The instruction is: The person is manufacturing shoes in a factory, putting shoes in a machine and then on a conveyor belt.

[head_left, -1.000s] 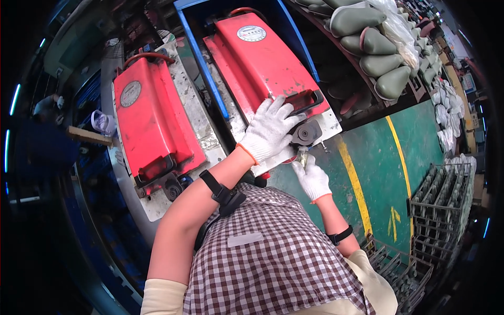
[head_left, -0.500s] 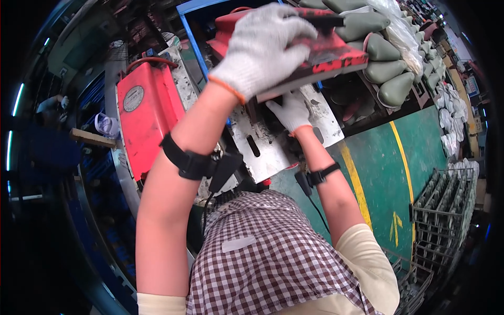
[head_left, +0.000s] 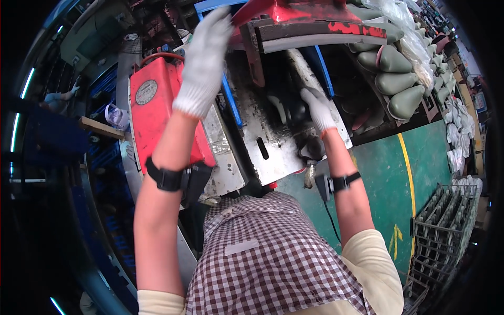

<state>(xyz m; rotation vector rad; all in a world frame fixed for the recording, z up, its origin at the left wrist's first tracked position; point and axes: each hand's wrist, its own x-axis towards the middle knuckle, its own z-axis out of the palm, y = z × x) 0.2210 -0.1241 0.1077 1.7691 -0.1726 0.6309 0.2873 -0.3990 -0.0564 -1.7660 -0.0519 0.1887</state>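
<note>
My left hand (head_left: pixel 205 63), in a white knitted glove, is raised with its fingers stretched out, blurred by motion. Close to its right is the lifted red machine cover (head_left: pixel 310 13), with a dark lower edge and a pale strip. My gloved right hand (head_left: pixel 317 110) is low over the worn metal plate (head_left: pixel 273 160), its fingers curled at the side of a black glossy piece (head_left: pixel 296 109). I cannot make out what kind of piece it is. A small dark rounded part (head_left: pixel 313 148) sits by my right wrist.
A second red machine cover (head_left: pixel 163 105) with a round dial stands on the left. Several grey-green boot-shaped forms (head_left: pixel 407 100) are piled at the right. A metal rack (head_left: pixel 441 236) stands on the green floor (head_left: pixel 370 163), which has yellow lines. Blue frame bars (head_left: pixel 323 71) flank the plate.
The red cover has swung up and away, uncovering the plate and the black piece. My left hand has come off it and moved left. My right hand has shifted slightly right.
</note>
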